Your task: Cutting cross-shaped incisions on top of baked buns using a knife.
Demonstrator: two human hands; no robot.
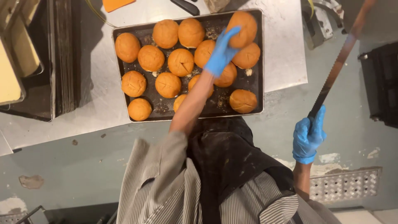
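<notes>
The left hand [221, 53], fingers curled on a golden bun [244, 25] at the baking tray's [259, 62] far right corner, should lift it gently; the right hand [309, 135], fingers wrapped around a long serrated knife [336, 68], should keep that blade well aside.

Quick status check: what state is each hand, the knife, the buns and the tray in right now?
Left hand: gloved, gripping a bun at the tray's far corner.
Right hand: gloved, holding a serrated knife, blade raised off the table.
Other buns: whole, scored on top.
Baking tray: on the steel table, crumb-strewn.
</notes>
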